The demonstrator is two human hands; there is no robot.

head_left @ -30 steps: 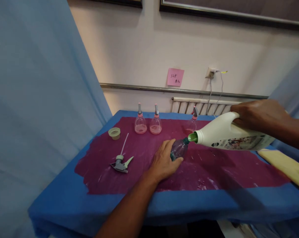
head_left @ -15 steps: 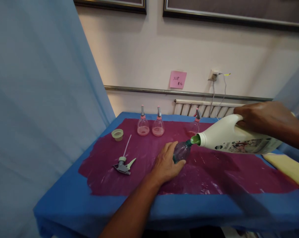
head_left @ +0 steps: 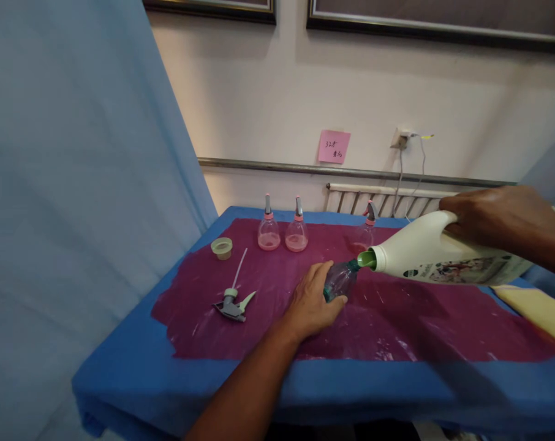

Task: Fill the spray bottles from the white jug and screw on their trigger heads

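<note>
My left hand (head_left: pixel 312 303) is wrapped round a clear spray bottle (head_left: pixel 342 278) with a green neck, tilted to the right. My right hand (head_left: pixel 493 214) grips the handle of a large cream jug (head_left: pixel 415 248), held nearly on its side. The jug's green spout meets the mouth of the bottle; whether liquid flows is too small to make out. A grey spray head (head_left: pixel 231 309) with a pale trigger and a thin tube lies to the left of my left hand. Behind it sits a pale green cap (head_left: pixel 222 248).
Two clear spray bottles (head_left: pixel 269 236) with pink liquid stand at the back, and a third spray bottle (head_left: pixel 366 233) is partly behind the jug. A yellow cloth-like item (head_left: pixel 537 312) lies at right. Dark red sheeting (head_left: pixel 195 324) covers the blue table (head_left: pixel 135 367). A blue curtain (head_left: pixel 75 184) hangs at left.
The whole view has shifted slightly, so everything sits a little further right. Both hands keep their holds, and the jug and bottle stay mouth to mouth.
</note>
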